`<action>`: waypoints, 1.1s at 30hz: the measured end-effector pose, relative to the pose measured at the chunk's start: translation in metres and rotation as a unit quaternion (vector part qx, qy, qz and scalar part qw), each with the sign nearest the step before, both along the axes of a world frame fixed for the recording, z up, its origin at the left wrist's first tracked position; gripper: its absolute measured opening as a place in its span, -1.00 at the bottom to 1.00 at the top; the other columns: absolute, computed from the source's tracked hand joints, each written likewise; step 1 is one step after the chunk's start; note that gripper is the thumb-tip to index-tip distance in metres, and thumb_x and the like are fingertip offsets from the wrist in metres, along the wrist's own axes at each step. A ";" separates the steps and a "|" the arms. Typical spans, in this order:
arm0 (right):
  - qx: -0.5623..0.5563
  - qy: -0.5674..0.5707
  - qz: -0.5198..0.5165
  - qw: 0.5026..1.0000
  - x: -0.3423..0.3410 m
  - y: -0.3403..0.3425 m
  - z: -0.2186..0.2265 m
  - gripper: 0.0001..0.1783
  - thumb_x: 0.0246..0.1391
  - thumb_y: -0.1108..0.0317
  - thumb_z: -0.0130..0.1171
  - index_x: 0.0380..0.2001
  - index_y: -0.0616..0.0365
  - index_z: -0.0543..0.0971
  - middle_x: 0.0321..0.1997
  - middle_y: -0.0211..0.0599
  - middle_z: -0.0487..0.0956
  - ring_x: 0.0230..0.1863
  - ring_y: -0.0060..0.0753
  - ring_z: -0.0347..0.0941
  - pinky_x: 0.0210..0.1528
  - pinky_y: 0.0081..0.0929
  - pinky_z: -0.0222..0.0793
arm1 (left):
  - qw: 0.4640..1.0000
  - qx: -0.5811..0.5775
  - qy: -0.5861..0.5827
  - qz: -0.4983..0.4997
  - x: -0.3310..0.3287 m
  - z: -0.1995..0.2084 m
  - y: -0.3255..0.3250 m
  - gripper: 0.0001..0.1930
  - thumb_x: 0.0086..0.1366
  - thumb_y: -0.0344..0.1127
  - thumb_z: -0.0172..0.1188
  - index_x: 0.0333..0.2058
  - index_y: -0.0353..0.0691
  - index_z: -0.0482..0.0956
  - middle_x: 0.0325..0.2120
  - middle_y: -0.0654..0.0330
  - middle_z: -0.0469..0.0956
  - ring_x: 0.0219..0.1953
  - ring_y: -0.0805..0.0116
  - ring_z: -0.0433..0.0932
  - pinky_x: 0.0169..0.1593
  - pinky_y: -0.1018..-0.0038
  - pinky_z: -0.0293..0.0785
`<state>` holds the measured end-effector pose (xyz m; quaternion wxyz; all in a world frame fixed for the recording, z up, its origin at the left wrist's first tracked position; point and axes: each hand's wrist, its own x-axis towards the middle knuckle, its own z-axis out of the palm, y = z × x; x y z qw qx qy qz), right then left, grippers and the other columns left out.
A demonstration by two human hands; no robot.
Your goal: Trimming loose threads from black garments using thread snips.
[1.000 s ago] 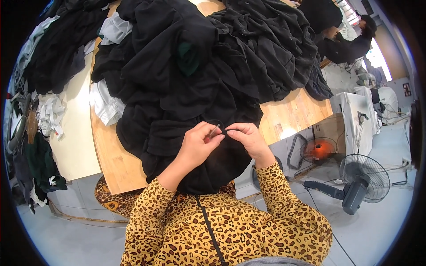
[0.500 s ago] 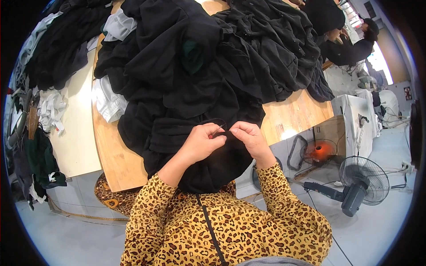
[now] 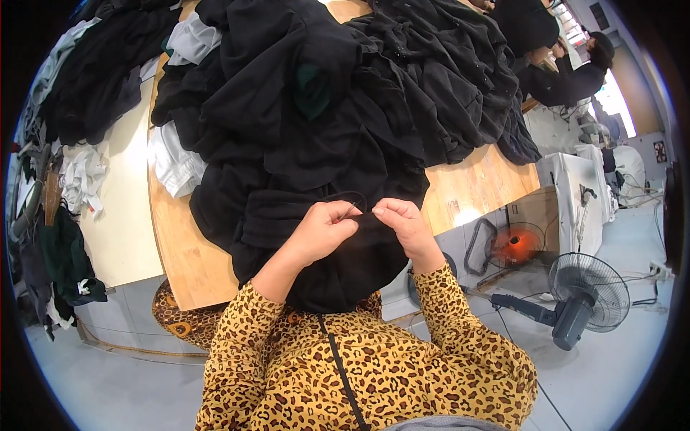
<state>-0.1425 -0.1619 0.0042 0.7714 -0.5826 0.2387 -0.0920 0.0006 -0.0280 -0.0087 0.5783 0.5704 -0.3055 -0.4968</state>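
A large black garment (image 3: pixel 345 158) lies bunched over the front of the table and hangs down toward my lap. Above its near fold my left hand (image 3: pixel 320 231) is closed in a pinch, with a thin dark cord (image 3: pixel 350 193) looping up from its fingers. A small shiny sliver shows at those fingertips, too small to name. Just to the right, my right hand (image 3: pixel 407 227) pinches with thumb and forefinger; whatever is between them is too small to make out. A narrow gap separates the two hands. A dark green patch (image 3: pixel 310 90) shows among the black folds.
Dark garments (image 3: pixel 445 79) heap across the far right of the wooden table (image 3: pixel 190 262). White cloth (image 3: pixel 175 161) lies at its left side. A standing fan (image 3: pixel 586 298) and a glowing orange heater (image 3: pixel 516 243) stand at the right. A co-worker in black (image 3: pixel 568 75) is at far right.
My hands have drawn slightly apart, the left one moving a little left and the right staying almost in place. The garment pile has hardly shifted.
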 end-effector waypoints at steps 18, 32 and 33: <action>0.017 0.003 -0.015 1.000 -0.007 -0.004 -0.012 -0.88 0.15 0.43 0.07 -0.43 0.22 0.55 -0.47 -0.69 0.45 -0.41 -0.86 0.27 -0.32 -0.80 0.19 | 0.996 0.001 0.084 -0.036 0.010 0.015 0.016 -0.72 0.14 -0.52 0.07 -0.15 -0.32 0.57 -0.52 0.42 0.47 -0.53 0.73 0.32 -0.46 0.73 0.25; -0.185 0.018 0.058 0.981 -0.005 -0.007 0.003 -0.90 0.05 0.38 0.19 -0.44 0.18 0.57 -0.46 -0.54 0.53 -0.33 -0.64 0.38 -0.20 -0.64 0.22 | 0.996 0.014 0.072 -0.052 0.011 0.012 0.016 -0.74 0.10 -0.41 0.31 -0.23 -0.36 0.57 -0.42 0.30 0.57 -0.43 0.64 0.46 -0.32 0.66 0.42; -0.414 0.033 0.113 0.903 -0.001 -0.006 0.010 -0.89 0.00 0.35 0.24 -0.44 0.16 0.58 -0.47 -0.49 0.53 -0.29 -0.53 0.40 -0.11 -0.53 0.20 | 0.999 0.027 -0.004 -0.041 0.009 0.010 0.015 -0.77 0.10 -0.38 0.30 -0.27 -0.35 0.58 -0.47 0.30 0.57 -0.46 0.64 0.44 -0.34 0.65 0.41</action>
